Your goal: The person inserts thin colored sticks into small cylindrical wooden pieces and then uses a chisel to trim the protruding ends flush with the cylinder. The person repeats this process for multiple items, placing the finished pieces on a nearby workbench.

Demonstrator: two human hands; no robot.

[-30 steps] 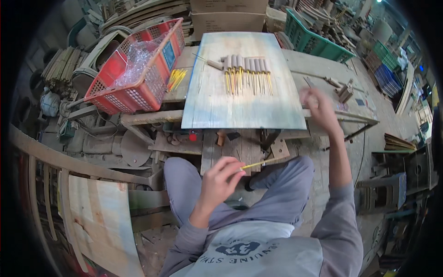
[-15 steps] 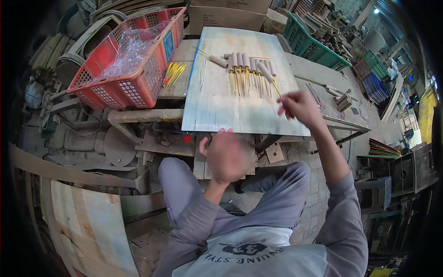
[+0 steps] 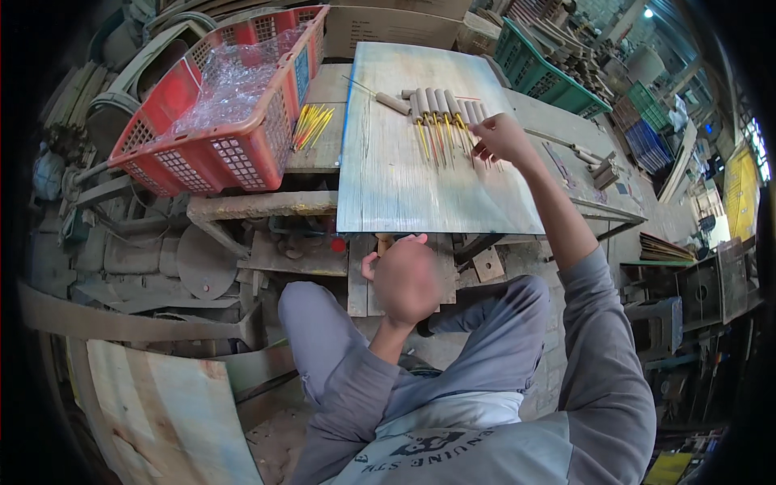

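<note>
In the head view, a close row of pale cylindrical wooden handles (image 3: 434, 100) lies on the board (image 3: 432, 198). Thin rods (image 3: 443, 145) run from them toward me, and several show yellow at the handle end. My right hand (image 3: 499, 140) is over the right end of this row, its fingers curled down and covering parts of the rods; what lies between the fingertips is hidden. Another handle (image 3: 393, 103) lies apart on the left, its rod pointing away. Just off the board's near edge is my left hand (image 3: 406, 279), mostly blurred, with a thumb or finger sticking out leftward.
A red plastic crate (image 3: 194, 153) with clear wrap stands left of the board, a bundle of yellow sticks (image 3: 313, 127) beside it. To the right lie wooden blocks (image 3: 605, 173) and a green crate (image 3: 537, 73) of wood pieces. A cardboard box (image 3: 396, 28) stands behind.
My right hand has moved away and leftward, onto the row's right end. The handle that lay tilted across the row now appears in line with the others. The view has shifted slightly.
</note>
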